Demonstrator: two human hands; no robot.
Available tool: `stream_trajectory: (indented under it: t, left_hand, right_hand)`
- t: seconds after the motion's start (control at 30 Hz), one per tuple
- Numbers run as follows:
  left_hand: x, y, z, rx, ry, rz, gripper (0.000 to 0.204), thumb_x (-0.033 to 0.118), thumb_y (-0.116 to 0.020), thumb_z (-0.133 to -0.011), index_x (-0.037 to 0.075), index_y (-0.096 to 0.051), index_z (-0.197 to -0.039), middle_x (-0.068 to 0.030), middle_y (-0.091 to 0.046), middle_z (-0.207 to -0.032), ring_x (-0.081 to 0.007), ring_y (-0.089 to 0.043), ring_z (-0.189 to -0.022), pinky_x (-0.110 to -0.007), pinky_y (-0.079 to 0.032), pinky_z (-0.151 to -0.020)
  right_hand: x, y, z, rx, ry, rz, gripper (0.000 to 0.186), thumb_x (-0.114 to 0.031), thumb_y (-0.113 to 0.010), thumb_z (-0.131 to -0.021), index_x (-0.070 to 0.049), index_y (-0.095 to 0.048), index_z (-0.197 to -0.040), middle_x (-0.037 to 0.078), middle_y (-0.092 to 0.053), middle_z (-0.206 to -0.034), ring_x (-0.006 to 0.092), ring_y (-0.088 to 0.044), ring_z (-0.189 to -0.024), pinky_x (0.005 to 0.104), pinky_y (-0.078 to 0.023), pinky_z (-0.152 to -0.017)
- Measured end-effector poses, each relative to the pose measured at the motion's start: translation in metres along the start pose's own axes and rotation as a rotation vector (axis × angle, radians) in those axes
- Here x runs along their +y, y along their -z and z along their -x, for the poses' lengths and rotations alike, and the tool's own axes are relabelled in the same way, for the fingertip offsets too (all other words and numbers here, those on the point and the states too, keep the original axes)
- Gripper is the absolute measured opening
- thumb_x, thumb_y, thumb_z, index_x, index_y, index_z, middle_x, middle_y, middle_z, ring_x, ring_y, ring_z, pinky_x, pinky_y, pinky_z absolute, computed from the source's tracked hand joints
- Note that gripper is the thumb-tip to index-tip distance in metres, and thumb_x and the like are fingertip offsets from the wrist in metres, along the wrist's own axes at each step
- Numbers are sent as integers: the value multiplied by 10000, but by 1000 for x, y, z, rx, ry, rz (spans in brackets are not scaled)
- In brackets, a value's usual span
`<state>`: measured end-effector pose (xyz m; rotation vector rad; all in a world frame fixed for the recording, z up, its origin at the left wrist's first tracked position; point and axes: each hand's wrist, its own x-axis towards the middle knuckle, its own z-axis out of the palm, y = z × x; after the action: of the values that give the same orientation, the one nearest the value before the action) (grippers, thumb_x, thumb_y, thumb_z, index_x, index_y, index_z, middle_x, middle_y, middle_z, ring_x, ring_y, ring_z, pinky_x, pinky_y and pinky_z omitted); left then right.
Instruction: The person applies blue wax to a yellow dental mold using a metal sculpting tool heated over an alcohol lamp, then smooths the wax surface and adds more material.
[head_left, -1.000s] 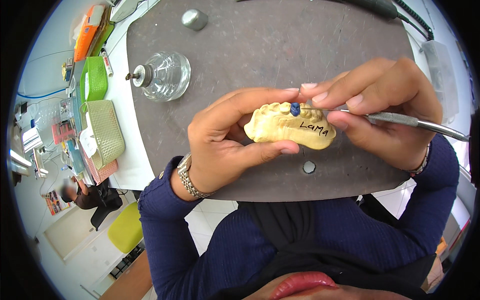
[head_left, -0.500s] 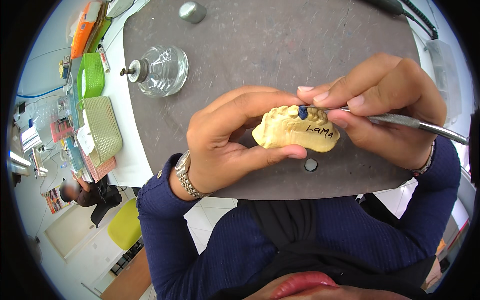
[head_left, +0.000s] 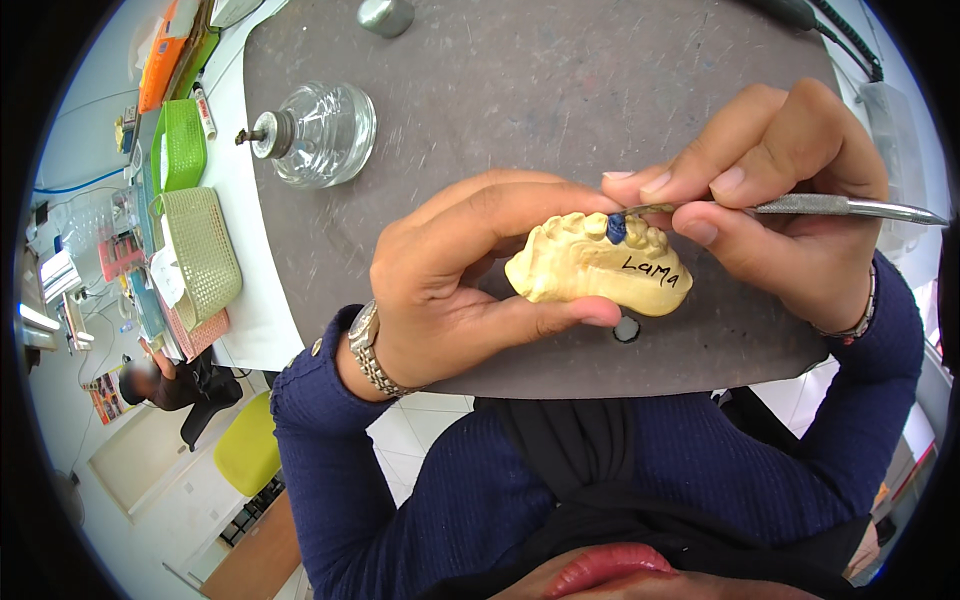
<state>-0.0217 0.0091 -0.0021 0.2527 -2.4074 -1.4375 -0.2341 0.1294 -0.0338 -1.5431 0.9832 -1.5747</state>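
Observation:
My left hand (head_left: 455,280) is wrapped round a yellow dental cast (head_left: 570,265) with black handwriting, its thumb along the base and fingers curled behind the tooth row. One tooth (head_left: 616,229) is dark blue. Gripped between the fingertips and thumb of my right hand (head_left: 770,190) is a knurled metal hand instrument (head_left: 815,205), whose thin tip lies at the top of the blue tooth; whether it touches is too small to tell. Both hands are over the dark grey work mat (head_left: 500,90).
A glass spirit lamp (head_left: 325,135) and metal cap (head_left: 385,16) are at the upper left. Green basket (head_left: 180,145), cream basket (head_left: 205,255) and other supplies line the left. A corded handpiece (head_left: 780,15) lies top right. Another person (head_left: 165,385) is beside a lime chair (head_left: 245,440) at lower left.
My right hand has moved up, and the instrument's rear end has risen so it lies flatter. The cast has shifted slightly right and down in my left hand's hold.

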Motion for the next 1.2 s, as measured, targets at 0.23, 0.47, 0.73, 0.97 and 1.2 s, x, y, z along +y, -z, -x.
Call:
stream_trajectory:
  t: [0.23, 0.47, 0.73, 0.97, 1.2]
  left_hand:
    - [0, 0, 0, -4, 1, 9, 646, 338, -854, -633, -38, -595, -1090, -143, -623, -1055, -181, -608, -941, -289, -480, -820]
    - [-3, 0, 1, 7, -12, 14, 660, 365, -848, -636, -42, -591, -1088, -147, -623, -1044, -185, -608, -941, -292, -480, -819]
    - [-1, 0, 0, -8, -23, 31, 674, 373, -849, -635, -45, -586, -1093, -149, -619, -1049, -187, -607, -950, -296, -482, -827]
    - [-2, 1, 1, -11, -27, 40, 674, 371, -847, -639, -45, -583, -1098, -151, -616, -1058, -196, -608, -959, -303, -484, -831]
    - [0, 2, 0, -29, -31, 52, 670, 371, -848, -636, -43, -585, -1092, -156, -617, -1058, -204, -614, -954, -310, -489, -830]
  right_hand:
    - [4, -5, -2, 35, -4, -130, 228, 97, -616, -815, -25, -444, -902, 177, -608, -902, 332, -669, -916, 476, -557, -855]
    - [-1, -7, -3, 60, -72, -131, 230, 96, -616, -813, -33, -447, -902, 171, -605, -899, 312, -673, -906, 494, -542, -878]
    - [-8, -1, -5, 7, -129, -95, 232, 88, -619, -813, -38, -444, -898, 166, -598, -892, 263, -681, -840, 520, -522, -896]
    - [12, -18, 5, 180, -67, -324, 232, 75, -625, -814, -44, -437, -880, 158, -594, -879, 289, -678, -883, 492, -538, -883]
    - [6, -11, 6, 190, -242, -402, 249, 68, -643, -806, -48, -432, -866, 140, -588, -864, 298, -674, -914, 427, -560, -866]
